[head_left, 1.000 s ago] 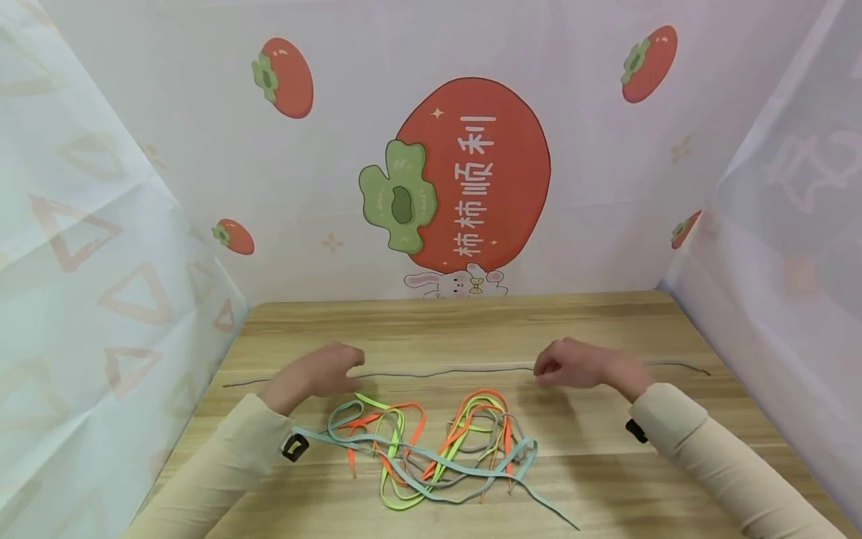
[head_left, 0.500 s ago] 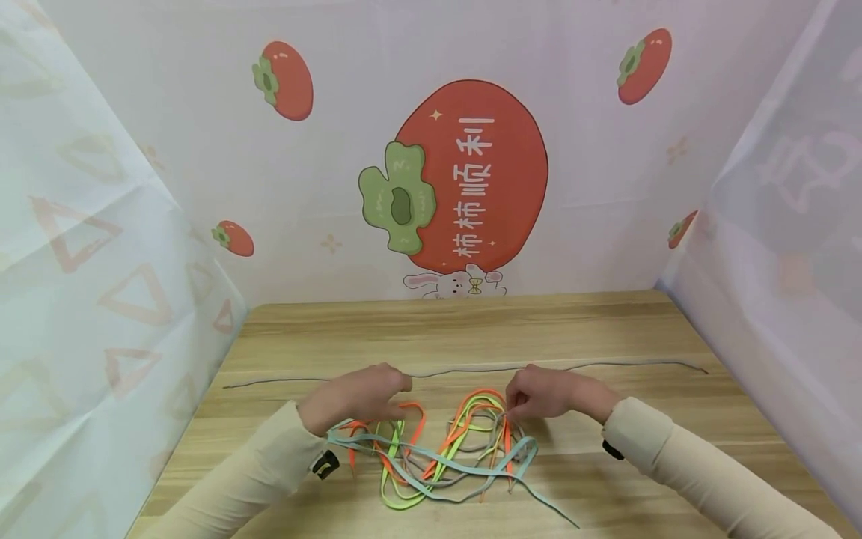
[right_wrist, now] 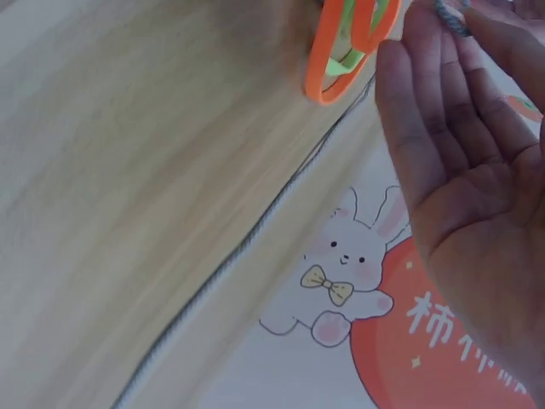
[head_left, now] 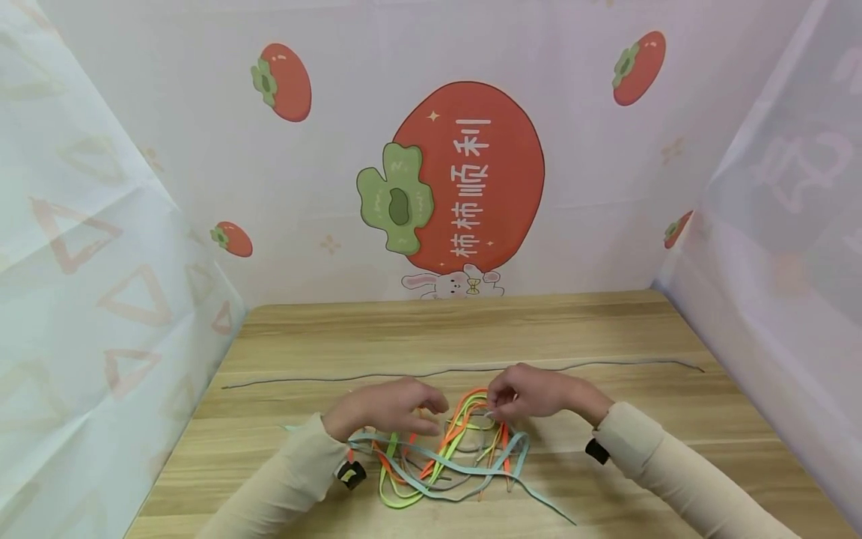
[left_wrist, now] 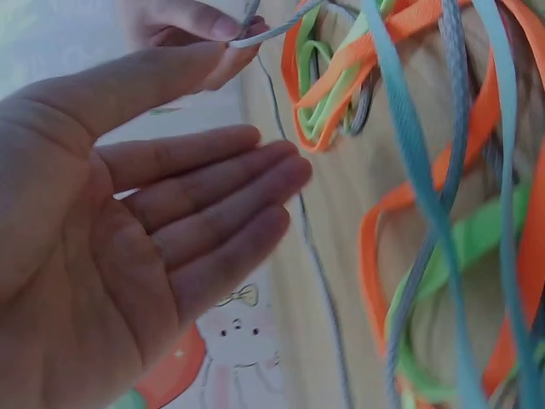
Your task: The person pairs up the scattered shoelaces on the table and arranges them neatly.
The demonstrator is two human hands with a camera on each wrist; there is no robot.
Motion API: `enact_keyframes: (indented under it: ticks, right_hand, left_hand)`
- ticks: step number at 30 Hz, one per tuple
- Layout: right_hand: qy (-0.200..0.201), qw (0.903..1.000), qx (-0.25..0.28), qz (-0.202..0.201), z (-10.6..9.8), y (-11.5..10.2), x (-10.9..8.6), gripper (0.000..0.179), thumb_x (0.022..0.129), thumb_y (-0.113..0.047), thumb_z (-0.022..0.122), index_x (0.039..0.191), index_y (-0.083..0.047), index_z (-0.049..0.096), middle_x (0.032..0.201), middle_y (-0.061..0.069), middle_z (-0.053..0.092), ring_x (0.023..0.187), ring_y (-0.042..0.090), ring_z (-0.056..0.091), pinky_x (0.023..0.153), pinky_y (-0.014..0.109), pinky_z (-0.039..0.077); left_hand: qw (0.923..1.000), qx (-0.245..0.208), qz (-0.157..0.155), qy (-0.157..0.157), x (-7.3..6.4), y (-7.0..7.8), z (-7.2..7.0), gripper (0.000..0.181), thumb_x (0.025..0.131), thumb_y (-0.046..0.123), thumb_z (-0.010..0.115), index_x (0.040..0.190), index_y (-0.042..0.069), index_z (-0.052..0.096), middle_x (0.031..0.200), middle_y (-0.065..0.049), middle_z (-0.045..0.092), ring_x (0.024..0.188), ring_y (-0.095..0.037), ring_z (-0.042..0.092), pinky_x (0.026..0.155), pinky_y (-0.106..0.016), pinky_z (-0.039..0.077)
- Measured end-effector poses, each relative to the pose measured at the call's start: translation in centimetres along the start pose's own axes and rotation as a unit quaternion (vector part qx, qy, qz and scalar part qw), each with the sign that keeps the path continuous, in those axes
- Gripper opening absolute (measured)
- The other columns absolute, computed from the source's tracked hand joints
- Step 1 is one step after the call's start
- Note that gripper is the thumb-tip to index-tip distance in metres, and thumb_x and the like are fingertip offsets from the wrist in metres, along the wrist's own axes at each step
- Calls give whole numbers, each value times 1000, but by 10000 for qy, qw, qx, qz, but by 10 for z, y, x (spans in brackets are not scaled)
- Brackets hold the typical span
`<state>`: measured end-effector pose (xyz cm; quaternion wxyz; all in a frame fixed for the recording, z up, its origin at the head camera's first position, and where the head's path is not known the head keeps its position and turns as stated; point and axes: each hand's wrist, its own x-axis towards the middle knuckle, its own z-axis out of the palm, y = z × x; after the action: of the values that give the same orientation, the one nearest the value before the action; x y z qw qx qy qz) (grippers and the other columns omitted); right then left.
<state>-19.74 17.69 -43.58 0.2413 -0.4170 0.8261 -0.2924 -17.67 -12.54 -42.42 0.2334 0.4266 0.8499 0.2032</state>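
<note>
A tangled pile of flat shoelaces lies on the table, with an orange shoelace (head_left: 506, 449), a yellow-green shoelace (head_left: 397, 504) and a light blue shoelace (head_left: 465, 469) among them. My right hand (head_left: 532, 391), over the pile's right side, pinches a grey shoelace (right_wrist: 454, 19) between thumb and index finger. Over the left part of the pile is my left hand (head_left: 393, 406). Its fingers are extended and the palm holds nothing in the left wrist view; the thumb tip appears close to the pinched grey lace, and contact is unclear.
A separate long grey shoelace (head_left: 296, 379) runs nearly straight across the wooden table (head_left: 458, 329) behind both hands. A white cloth backdrop (head_left: 323, 172) printed with persimmons and a rabbit closes off the back; similar cloth hangs at both sides.
Both hands have left the straight grey lace and come nearer, over the pile. The left moved right, the right moved left and now pinches a grey lace from the pile.
</note>
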Motion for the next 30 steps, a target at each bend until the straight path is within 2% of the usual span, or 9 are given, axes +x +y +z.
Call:
enact_keyframes:
  ticks: [4, 7, 10, 12, 16, 20, 24, 27, 30]
  right_hand:
    - [43, 9982, 585, -121, 4, 1, 6, 12, 104, -22, 68, 100, -14, 77, 88, 4, 76, 73, 3, 62, 70, 20, 55]
    - [120, 9945, 1019, -224, 7, 0, 10, 15, 106, -21, 67, 104, -9, 76, 94, 18, 76, 74, 16, 66, 70, 23, 57]
    - [260, 9898, 1374, -256, 9, -1, 13, 15, 106, -20, 65, 108, -9, 76, 97, 21, 76, 75, 26, 65, 69, 30, 58]
    - [367, 9878, 1499, -224, 10, -2, 15, 13, 106, -18, 65, 107, -13, 77, 98, 18, 76, 76, 20, 63, 70, 34, 59]
    - [517, 9850, 1638, -171, 14, -1, 18, 13, 106, -14, 64, 107, -11, 77, 99, 19, 76, 76, 12, 61, 71, 36, 58]
    - [558, 9807, 1872, -84, 16, 0, 18, 16, 106, -13, 63, 109, -6, 76, 101, 26, 74, 77, 11, 63, 70, 35, 59]
    - [513, 9782, 2010, 111, 17, 1, 16, 23, 108, -19, 63, 112, -1, 75, 96, 25, 73, 77, 11, 64, 71, 37, 59]
    - [468, 9782, 2010, 232, 15, 4, 12, 29, 108, -23, 63, 113, 3, 74, 89, 16, 71, 76, 10, 61, 71, 33, 58]
    - [424, 9775, 2042, 329, 13, 6, 9, 34, 108, -27, 64, 112, 5, 74, 84, 4, 67, 74, 8, 59, 69, 29, 56]
  left_hand:
    - [9976, -589, 317, 185, 12, -3, 10, 36, 106, 29, 65, 135, 7, 68, 133, -9, 73, 123, -16, 70, 105, -28, 55]
    - [9907, -1196, 532, 357, 21, -5, 17, 34, 107, 27, 65, 131, 4, 70, 126, -8, 76, 115, -10, 72, 100, -23, 56]
    - [9802, -1787, 626, 572, 29, -7, 25, 30, 107, 26, 66, 124, 2, 74, 114, -8, 79, 102, -8, 75, 89, -19, 58]
    - [9736, -2059, 616, 769, 34, -8, 31, 27, 106, 24, 66, 118, 2, 76, 105, -11, 80, 89, -9, 73, 79, -16, 56]
    - [9578, -2615, 476, 1098, 39, -11, 40, 26, 106, 22, 66, 115, 0, 77, 103, -19, 79, 85, -9, 71, 77, -19, 56]
    - [9376, -3287, 550, 993, 38, -16, 41, 28, 108, 16, 62, 116, -7, 74, 109, -26, 77, 94, -9, 74, 89, -32, 63]
    - [9166, -3897, 523, 730, 32, -25, 39, 28, 109, 16, 59, 115, -7, 74, 109, -25, 77, 94, -14, 76, 90, -40, 64]
    - [9080, -4109, 479, 669, 24, -32, 36, 29, 110, 16, 58, 114, -8, 74, 107, -20, 79, 93, -14, 77, 88, -38, 65]
    - [9067, -4143, 477, 626, 17, -38, 33, 30, 110, 17, 57, 112, -9, 73, 106, -19, 78, 93, -14, 76, 86, -35, 65]
